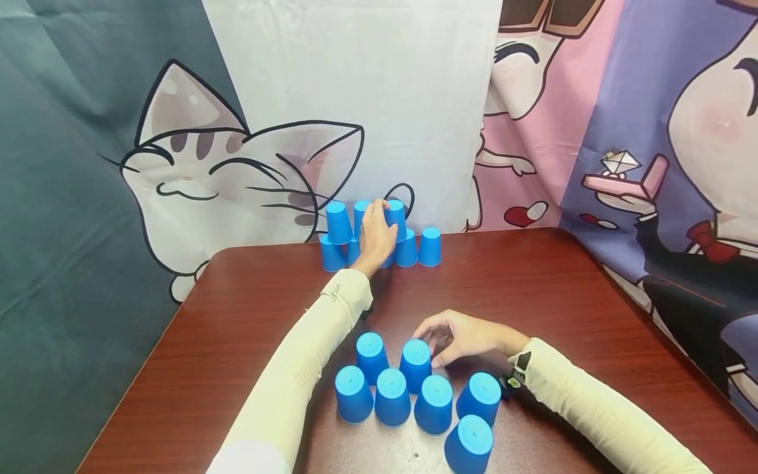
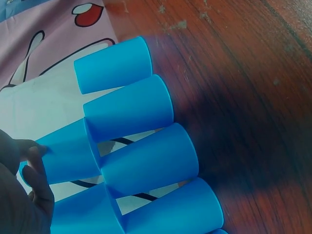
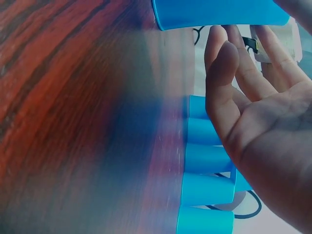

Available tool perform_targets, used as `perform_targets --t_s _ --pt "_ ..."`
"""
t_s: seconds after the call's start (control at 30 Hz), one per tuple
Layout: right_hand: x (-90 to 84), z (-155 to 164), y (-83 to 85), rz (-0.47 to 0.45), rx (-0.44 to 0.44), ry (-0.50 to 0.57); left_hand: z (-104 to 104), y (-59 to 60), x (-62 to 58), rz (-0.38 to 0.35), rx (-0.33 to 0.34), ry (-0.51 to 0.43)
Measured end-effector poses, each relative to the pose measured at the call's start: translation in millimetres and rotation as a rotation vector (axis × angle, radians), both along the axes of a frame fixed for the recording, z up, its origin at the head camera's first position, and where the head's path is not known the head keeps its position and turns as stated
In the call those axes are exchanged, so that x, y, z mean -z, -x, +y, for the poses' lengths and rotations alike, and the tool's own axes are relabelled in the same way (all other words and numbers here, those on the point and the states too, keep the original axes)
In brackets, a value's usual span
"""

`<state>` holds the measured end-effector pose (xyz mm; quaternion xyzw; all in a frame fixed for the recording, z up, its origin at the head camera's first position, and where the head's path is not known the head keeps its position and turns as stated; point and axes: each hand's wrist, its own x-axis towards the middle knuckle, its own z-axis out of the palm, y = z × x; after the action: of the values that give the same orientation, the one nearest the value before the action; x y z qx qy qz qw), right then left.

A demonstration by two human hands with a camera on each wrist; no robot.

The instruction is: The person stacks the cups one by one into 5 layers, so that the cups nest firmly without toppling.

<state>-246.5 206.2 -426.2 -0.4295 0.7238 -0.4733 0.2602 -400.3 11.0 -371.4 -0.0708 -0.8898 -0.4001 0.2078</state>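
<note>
At the table's far edge, upside-down blue cups form a two-level stack (image 1: 339,224). My left hand (image 1: 376,234) reaches into it and grips an upper-row cup (image 1: 395,216). In the left wrist view its fingertips (image 2: 34,165) sit on that cup (image 2: 66,156), above the bottom-row cups (image 2: 151,158). Several more upturned blue cups (image 1: 392,395) cluster near me. My right hand (image 1: 456,336) hovers at the cluster's back right, fingers relaxed, close to one cup (image 1: 416,362). In the right wrist view the palm (image 3: 253,112) holds nothing, with a cup (image 3: 219,12) just beyond the fingertips.
The dark wooden table (image 1: 562,296) has bare surface at right and left. One single cup (image 1: 429,247) stands at the right end of the far stack. Behind the table hangs a cloth backdrop with a cartoon cat (image 1: 195,171).
</note>
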Motion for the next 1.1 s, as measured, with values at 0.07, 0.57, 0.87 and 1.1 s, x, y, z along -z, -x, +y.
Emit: perform_targets --t_s 0.07,0.57,0.87,1.1 --pt "0.2 0.1 0.1 0.001 0.001 0.0 0.2 0.5 0.2 0.004 -0.002 0.007" --pt "0.1 -1.2 0.3 0.001 0.008 -0.01 -4.4 3.1 -3.4 0.014 -0.013 0.03" --pt "-0.1 -1.3 -0.1 -0.014 -0.002 0.0 -5.1 4.4 -2.5 0.009 -0.008 0.025" --pt "-0.3 -1.2 0.7 -0.01 0.005 -0.008 -5.0 6.4 -3.8 0.018 -0.005 0.034"
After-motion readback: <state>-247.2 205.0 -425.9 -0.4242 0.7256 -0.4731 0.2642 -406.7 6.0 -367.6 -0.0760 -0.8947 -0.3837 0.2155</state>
